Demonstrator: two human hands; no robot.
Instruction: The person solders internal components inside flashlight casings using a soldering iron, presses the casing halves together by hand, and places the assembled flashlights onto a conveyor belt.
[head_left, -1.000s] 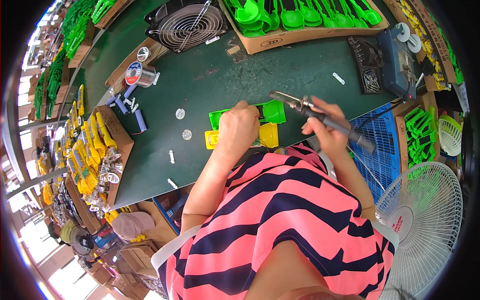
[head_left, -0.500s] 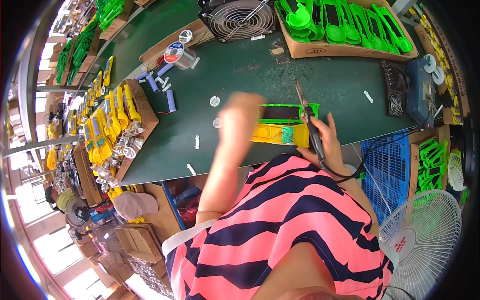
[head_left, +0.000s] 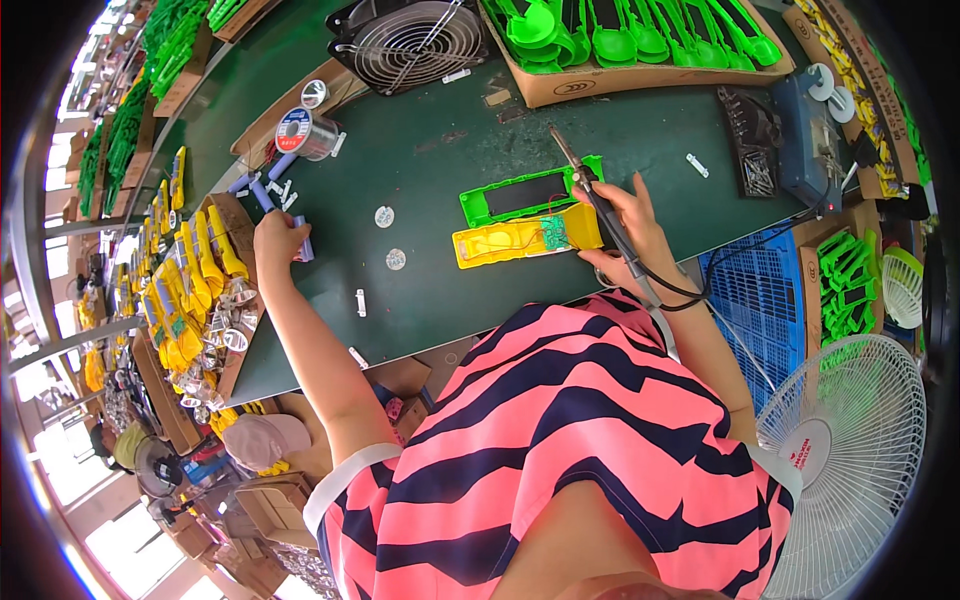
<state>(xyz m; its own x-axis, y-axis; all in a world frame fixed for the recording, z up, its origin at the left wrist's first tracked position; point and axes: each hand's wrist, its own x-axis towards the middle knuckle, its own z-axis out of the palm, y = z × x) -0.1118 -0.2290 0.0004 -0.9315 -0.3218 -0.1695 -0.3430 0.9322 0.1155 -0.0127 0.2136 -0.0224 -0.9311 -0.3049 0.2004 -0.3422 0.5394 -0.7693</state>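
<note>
My left hand (head_left: pixel 280 242) is at the left of the bench, its fingers closed around a purple battery cell (head_left: pixel 304 246) that lies there. My right hand (head_left: pixel 632 225) grips a soldering iron (head_left: pixel 606 212), its tip pointing up and away. Below the iron, the right thumb is at the end of a yellow plastic housing (head_left: pixel 490 245). This housing lies open side up, with a small green circuit board (head_left: pixel 554 233) and thin wires inside. Just beyond it lies a green plastic frame (head_left: pixel 478 208) with a dark panel (head_left: pixel 530 194).
More battery cells (head_left: pixel 262 196) and a solder spool (head_left: pixel 303 135) lie at the far left. A box of yellow lamp housings (head_left: pixel 228 243) stands beside my left arm. Farther back are a metal-grilled fan (head_left: pixel 415 50) and a carton (head_left: pixel 570 88) of green parts. A blue soldering station (head_left: pixel 803 125) stands right.
My left hand has moved from the yellow housing leftward to the battery cell. The right hand still holds the soldering iron. The whole view has shifted and turned slightly.
</note>
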